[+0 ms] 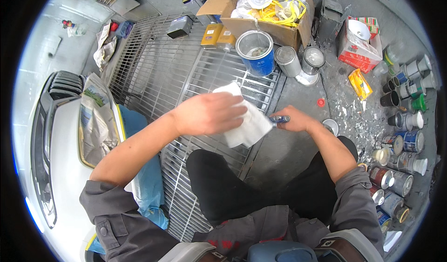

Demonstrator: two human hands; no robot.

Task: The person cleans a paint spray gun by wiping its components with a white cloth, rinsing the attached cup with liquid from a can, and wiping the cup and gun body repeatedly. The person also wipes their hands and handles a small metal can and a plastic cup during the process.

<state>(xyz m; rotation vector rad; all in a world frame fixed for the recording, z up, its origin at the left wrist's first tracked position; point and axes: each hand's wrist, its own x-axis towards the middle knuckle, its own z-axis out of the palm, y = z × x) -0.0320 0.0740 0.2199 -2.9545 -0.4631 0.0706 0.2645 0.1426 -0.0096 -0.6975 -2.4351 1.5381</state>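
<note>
My left hand [211, 114] lies over a folded white cloth or paper wipe [251, 122], its fingers blurred and partly bent across it. In my right hand [294, 118] is a metal tool [280, 119] with blue parts, seemingly a spray gun; its other end is hidden under the wipe. Beyond my hands stands an open blue paint can [257, 57], with some whitish matter inside. Beside it are a grey-coated tin [287, 61] and another tin [313, 60] with a pale top. The wipe hangs above the metal floor grating.
A white car's front with masking paper [99, 122] and blue film [139, 171] is close on the left. A cardboard box [265, 29] of yellow straps stands ahead. Many paint cans [412, 141] and cups line the right. Paint flecks spot the floor.
</note>
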